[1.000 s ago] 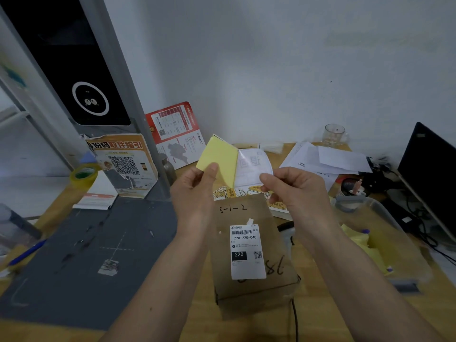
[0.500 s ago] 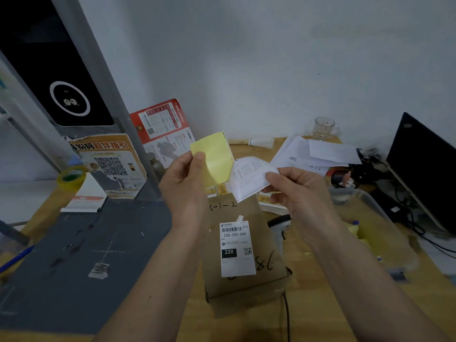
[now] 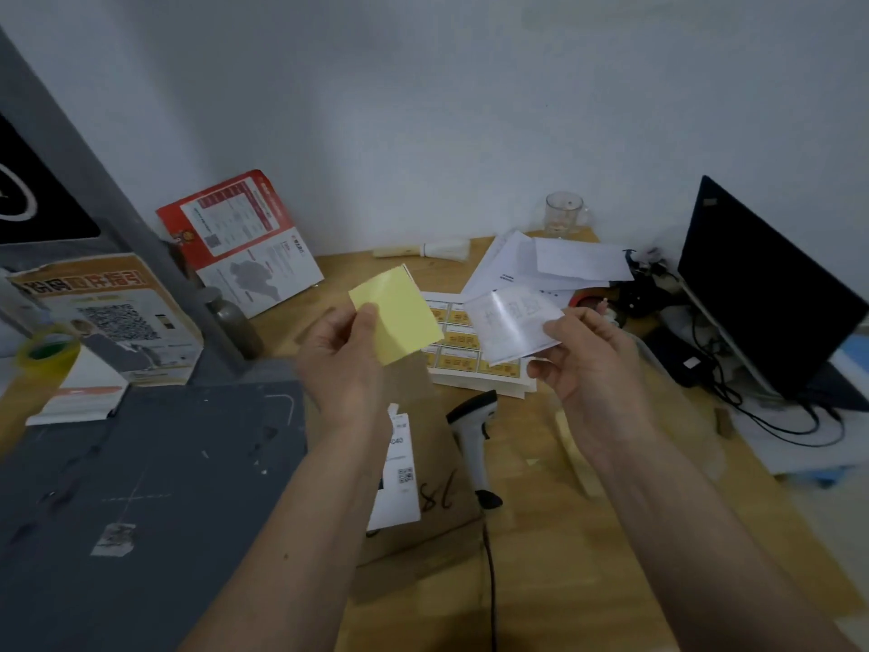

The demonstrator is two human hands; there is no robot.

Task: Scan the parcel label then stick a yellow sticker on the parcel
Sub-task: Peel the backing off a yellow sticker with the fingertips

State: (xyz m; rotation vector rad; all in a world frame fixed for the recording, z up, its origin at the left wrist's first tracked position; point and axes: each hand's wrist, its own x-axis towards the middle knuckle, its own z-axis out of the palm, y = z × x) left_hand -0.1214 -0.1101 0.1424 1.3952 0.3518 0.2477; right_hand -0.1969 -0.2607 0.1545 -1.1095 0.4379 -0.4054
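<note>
At your far left a roll of yellow tape (image 3: 47, 350) sits by an orange QR-code poster (image 3: 117, 317) whose headline is too blurred to read, leaning against a grey post (image 3: 141, 256). A dark grey mat (image 3: 155, 501) covers the left part of the counter (image 3: 564, 557), and a red-and-white leaflet (image 3: 244, 242) stands against the wall; its print is too small to read.

Your left hand (image 3: 345, 364) pinches the yellow sticker (image 3: 397, 315) by its lower left corner, thumb in front, fingers curled behind. The sticker is held up in the air, tilted, its top edge leaning right, apart from everything else.

Below your hands the brown parcel (image 3: 437, 463) lies flat on the counter, long axis running away from you, its left part hidden by your left forearm. Its white label (image 3: 399, 472) shows a small QR code and digits ending "40"; "18" or "98" is handwritten on the cardboard beside it. Just right of the parcel lies the handheld scanner (image 3: 475, 430), head away from you, cable trailing toward you.

Behind them lies a sheet of yellow printed labels (image 3: 463, 341). Your right hand (image 3: 588, 364) grips a glossy white backing paper (image 3: 512, 322) between thumb and curled fingers, clear of the sticker. Farther right are loose white papers (image 3: 564, 261), a glass mug (image 3: 564, 214) and a black laptop (image 3: 762, 294) at the counter's right edge. Bare wood lies open in front of the parcel, nearer to you.
</note>
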